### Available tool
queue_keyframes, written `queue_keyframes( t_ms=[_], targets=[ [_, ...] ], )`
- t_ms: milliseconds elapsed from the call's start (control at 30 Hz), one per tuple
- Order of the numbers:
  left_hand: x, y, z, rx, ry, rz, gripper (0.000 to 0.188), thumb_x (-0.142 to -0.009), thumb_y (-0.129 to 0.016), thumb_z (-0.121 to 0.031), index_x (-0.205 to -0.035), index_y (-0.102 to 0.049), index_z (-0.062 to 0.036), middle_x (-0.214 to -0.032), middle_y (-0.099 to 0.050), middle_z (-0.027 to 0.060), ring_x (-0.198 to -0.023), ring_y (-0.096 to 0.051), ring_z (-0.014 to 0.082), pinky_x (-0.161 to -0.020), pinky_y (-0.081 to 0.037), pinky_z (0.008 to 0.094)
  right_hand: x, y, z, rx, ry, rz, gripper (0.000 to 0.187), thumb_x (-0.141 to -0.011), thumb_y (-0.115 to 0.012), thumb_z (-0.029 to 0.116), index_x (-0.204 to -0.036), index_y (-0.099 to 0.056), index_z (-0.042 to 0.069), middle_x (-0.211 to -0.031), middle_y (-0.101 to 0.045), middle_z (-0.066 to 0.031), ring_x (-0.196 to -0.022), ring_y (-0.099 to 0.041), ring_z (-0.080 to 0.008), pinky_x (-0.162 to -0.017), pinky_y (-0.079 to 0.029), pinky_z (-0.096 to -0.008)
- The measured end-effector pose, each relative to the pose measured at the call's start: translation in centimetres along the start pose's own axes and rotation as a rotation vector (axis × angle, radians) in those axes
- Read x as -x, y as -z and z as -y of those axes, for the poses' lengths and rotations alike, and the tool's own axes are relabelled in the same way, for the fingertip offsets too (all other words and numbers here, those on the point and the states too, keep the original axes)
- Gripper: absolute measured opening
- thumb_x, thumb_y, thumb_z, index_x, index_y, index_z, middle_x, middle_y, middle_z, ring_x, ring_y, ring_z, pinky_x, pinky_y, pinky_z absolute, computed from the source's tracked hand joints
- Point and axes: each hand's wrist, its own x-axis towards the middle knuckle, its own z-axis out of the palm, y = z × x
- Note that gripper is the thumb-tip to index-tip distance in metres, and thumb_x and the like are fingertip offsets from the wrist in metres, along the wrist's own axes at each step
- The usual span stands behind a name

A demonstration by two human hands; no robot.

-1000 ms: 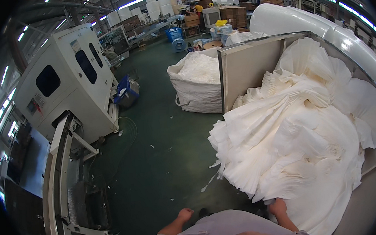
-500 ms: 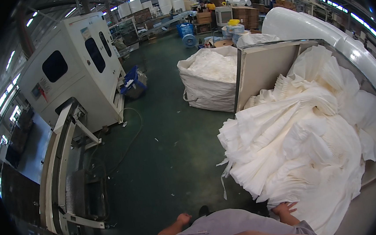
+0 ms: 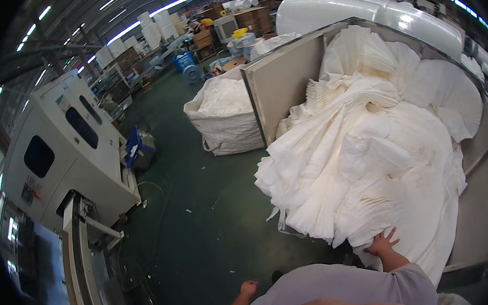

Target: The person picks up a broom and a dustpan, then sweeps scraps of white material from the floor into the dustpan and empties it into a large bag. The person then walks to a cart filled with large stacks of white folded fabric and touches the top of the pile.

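Note:
A big heap of thin white pleated fabric (image 3: 359, 160) fills an open-fronted bin (image 3: 290, 83) with grey-beige panels and spills over its near side. My right hand (image 3: 383, 243) rests on the heap's near edge, palm down, its fingers spread over the cloth. My left hand (image 3: 249, 288) hangs low in front of me over the floor, away from the heap. Its fingers are curled in and nothing shows in them.
A white bulk bag (image 3: 228, 133) of fluffy white material stands beyond the bin. To the left are a large white machine cabinet (image 3: 63, 149), a narrow conveyor frame (image 3: 78, 269) and a blue bin (image 3: 139, 149). Large wrapped white rolls (image 3: 330, 14) lie behind the fabric.
My view has turned to the right, so the machine and heap sit further left. My right hand has moved forward on the fabric, fingers spread. My left hand still hangs apart.

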Motion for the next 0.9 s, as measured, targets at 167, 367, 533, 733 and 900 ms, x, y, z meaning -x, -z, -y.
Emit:
queue_keyframes(
  t_ms=[167,367,533,733,900],
  targets=[
    [-1.2,-0.1,-1.4,-0.077,-0.033,0.001,0.028,-0.082,-0.072,-0.036,-0.09,-0.077,-0.0103,-0.086,-0.075,0.0098,-0.083,-0.072,0.0252,-0.078,-0.055,0.0386,-3.4,0.4,0.1,-0.054,0.032,0.001,0.12,-0.065,-0.072,0.076,-0.159,-0.023,0.02,-0.168,-0.006,-0.0063,-0.142,0.026,-0.0563,-0.1,-0.001,-0.0876],
    [-4.1,-0.9,-7.9,-0.247,-0.262,-0.087,0.043,-0.08,-0.074,-0.032,-0.114,-0.068,-0.0058,-0.093,-0.074,0.0108,-0.089,-0.071,0.0286,-0.084,-0.054,0.0389,-5.6,-2.7,-1.6,-0.066,0.028,-0.245,0.098,-0.07,-0.074,0.065,-0.151,-0.044,0.019,-0.162,-0.027,-0.0066,-0.147,0.011,-0.0556,-0.1,0.0,-0.0884],
    [-3.6,-4.4,-23.4,-0.253,-0.776,-0.167,0.087,-0.075,-0.081,-0.024,-0.147,-0.037,-0.0042,-0.138,-0.052,0.0229,-0.128,-0.05,0.037,-0.105,-0.042,0.0462,-7.6,-5.4,-3.7,-0.029,0.005,-0.372,0.067,-0.087,-0.061,0.046,-0.147,-0.05,0.017,-0.162,-0.026,-0.008,-0.148,0.005,-0.054,-0.105,-0.001,-0.0849],
    [-1.5,-10.4,-40.3,-0.637,-1.214,-0.107,0.111,-0.069,-0.086,-0.044,-0.158,-0.024,-0.0207,-0.161,-0.005,0.0268,-0.143,-0.001,0.06,-0.103,-0.031,0.0741,-7.5,-5.5,-4.3,-0.108,0.112,-0.398,0.07,-0.09,-0.057,0.039,-0.153,-0.038,0.014,-0.164,-0.021,-0.0114,-0.15,0.003,-0.0516,-0.109,-0.005,-0.0809],
    [-2.4,-14.9,-41.6,-0.936,-0.963,0.065,0.124,-0.069,-0.084,-0.053,-0.16,-0.002,-0.0331,-0.16,0.02,0.0287,-0.138,0.023,0.0639,-0.093,-0.035,0.0821,-8.2,-5.1,-4.1,-0.115,0.143,-0.28,0.084,-0.088,-0.063,0.044,-0.158,-0.026,0.015,-0.165,-0.018,-0.0133,-0.15,0.004,-0.0499,-0.112,-0.009,-0.077]
  ],
)
